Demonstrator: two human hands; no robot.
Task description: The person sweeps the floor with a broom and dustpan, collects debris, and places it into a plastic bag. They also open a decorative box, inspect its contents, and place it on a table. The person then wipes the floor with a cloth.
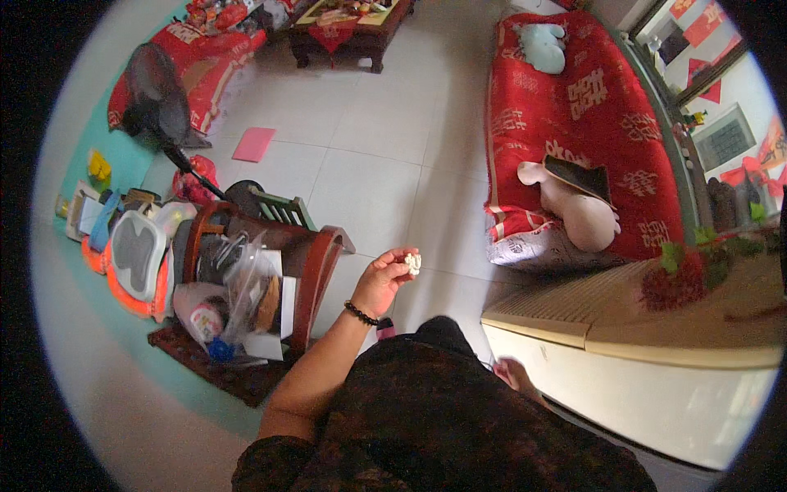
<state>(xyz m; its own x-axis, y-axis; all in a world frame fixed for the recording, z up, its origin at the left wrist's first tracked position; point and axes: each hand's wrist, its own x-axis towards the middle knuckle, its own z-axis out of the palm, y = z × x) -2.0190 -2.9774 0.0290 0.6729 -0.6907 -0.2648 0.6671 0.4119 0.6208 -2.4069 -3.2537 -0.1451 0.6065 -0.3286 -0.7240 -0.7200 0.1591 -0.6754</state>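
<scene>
My left hand (380,281), with a dark bead bracelet (361,313) at the wrist, is raised in front of my body. Its thumb and fingertips pinch a small, crumpled white piece (413,264), whose material I cannot make out. Lower down, my right hand (509,373) hangs by my side, close to a pale cabinet-like unit (627,384) with a ribbed beige top part. That hand is small and partly hidden by my dark clothing, so its grip is unclear.
A wooden chair (326,261) loaded with plastic bags stands at left, beside a small green slatted stool (280,209). A pink sheet (254,144) lies on the tiled floor (369,178). Plush toys (581,215) rest on the red-covered sofa (584,129). Farther off is a low table (335,46).
</scene>
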